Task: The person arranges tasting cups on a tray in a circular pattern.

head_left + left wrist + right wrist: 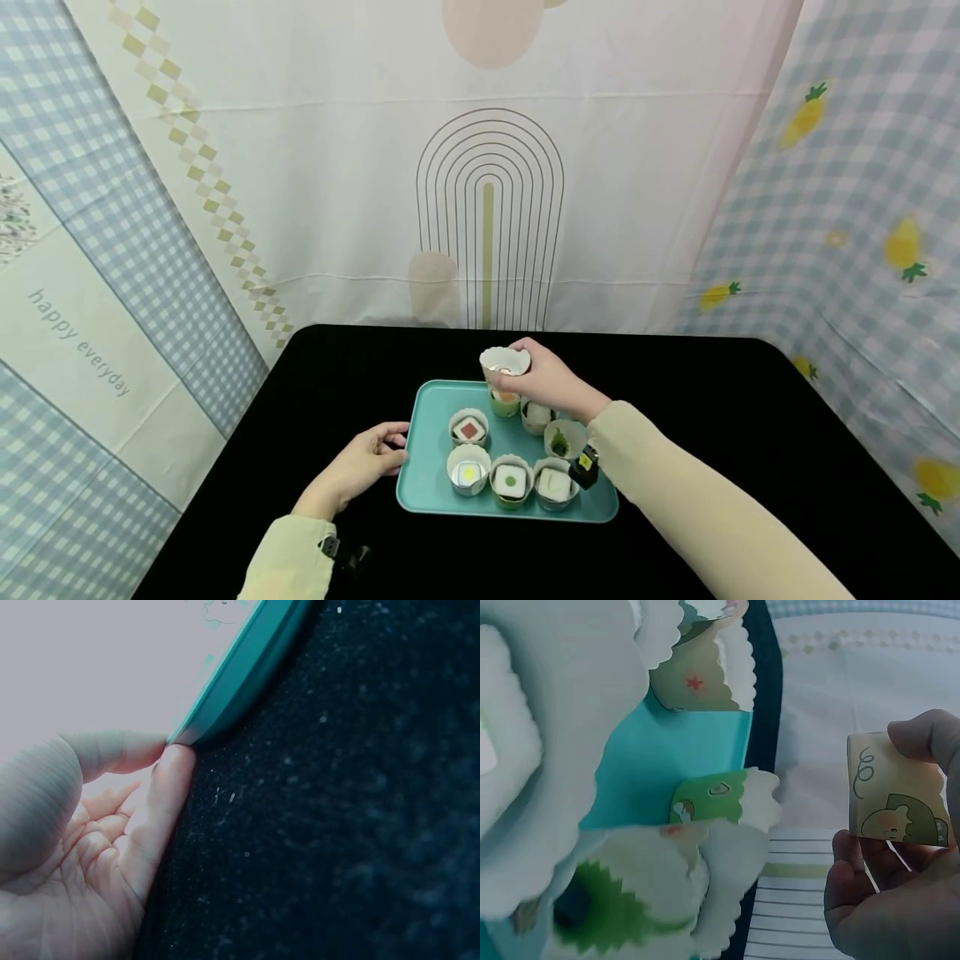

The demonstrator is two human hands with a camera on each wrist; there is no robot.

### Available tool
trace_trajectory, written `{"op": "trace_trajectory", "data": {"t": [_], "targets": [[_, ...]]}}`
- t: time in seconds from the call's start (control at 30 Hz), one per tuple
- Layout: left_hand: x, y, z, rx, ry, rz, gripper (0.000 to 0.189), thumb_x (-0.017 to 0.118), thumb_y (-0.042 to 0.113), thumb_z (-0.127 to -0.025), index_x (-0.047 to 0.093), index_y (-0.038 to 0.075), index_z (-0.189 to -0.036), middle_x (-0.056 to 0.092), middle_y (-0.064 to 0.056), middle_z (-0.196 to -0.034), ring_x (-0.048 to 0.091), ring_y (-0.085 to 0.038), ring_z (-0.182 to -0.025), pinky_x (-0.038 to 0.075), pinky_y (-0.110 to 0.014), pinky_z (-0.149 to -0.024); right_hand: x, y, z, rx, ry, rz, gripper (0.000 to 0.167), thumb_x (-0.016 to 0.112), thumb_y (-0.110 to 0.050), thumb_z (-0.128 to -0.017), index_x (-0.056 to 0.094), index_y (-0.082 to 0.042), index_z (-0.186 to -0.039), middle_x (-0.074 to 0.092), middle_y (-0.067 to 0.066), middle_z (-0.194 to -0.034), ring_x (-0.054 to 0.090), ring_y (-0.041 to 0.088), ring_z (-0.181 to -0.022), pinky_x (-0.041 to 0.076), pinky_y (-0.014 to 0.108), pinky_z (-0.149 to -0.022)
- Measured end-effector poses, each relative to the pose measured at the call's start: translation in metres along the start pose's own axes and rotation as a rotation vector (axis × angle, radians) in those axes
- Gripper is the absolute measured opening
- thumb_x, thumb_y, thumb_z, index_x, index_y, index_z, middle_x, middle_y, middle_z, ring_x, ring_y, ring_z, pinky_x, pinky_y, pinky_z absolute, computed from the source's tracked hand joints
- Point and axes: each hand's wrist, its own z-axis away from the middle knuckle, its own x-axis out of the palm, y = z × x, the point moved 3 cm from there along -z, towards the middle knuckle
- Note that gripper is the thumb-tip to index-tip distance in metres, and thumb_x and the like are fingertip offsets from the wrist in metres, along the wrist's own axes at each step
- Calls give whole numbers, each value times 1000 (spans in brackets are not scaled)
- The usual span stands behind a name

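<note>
Above the far part of the teal tray [431, 404], my right hand [553, 382] holds a paper baking cup [504, 358] with a scalloped rim. In the right wrist view this cup [892, 787] is tan with a cartoon print, gripped between thumb and fingers. A green cup [505, 406] stands on the tray just below it. My left hand [360, 462] is at the tray's left edge; in the left wrist view its thumb and a finger pinch the tray rim [225, 690]. What the raised cup contains is hard to make out.
Several more baking cups stand on the tray, holding a white piece with a red diamond [469, 429], one with a yellow dot [468, 474], one with a green dot [511, 482] and a spiky green piece [559, 443]. A black-covered table [337, 375] lies beneath; printed curtains [337, 192] surround it.
</note>
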Motion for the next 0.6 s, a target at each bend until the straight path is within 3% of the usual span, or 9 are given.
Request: {"op": "trace_trajectory", "data": {"t": [0.27, 0.43, 0.6], "targets": [[1, -1, 0, -2, 10, 4, 48, 65, 9, -102, 54, 6, -150, 61, -12, -121, 65, -20, -96, 62, -38, -89, 25, -6, -19, -10, -23, 58, 49, 79, -35, -94, 56, -11, -131, 65, 11, -125, 65, 22, -101, 59, 38, -87], [1, -1, -1, -4, 16, 12, 49, 65, 8, -102, 54, 6, -150, 61, -12, -120, 65, -20, -96, 62, -38, -88, 36, -10, -27, -14, -12, 167, 50, 78, -40, -94, 59, -12, -131, 66, 9, -126, 64, 22, -105, 57, 42, -94], [1, 0, -1, -5, 14, 11, 49, 66, 9, -102, 55, 7, -150, 61, -12, -120, 65, -19, -96, 63, -39, -88, 41, -11, -31, -15, 8, 224, 49, 78, -42, -93, 61, -12, -128, 68, 9, -123, 64, 23, -103, 57, 44, -94]]}}
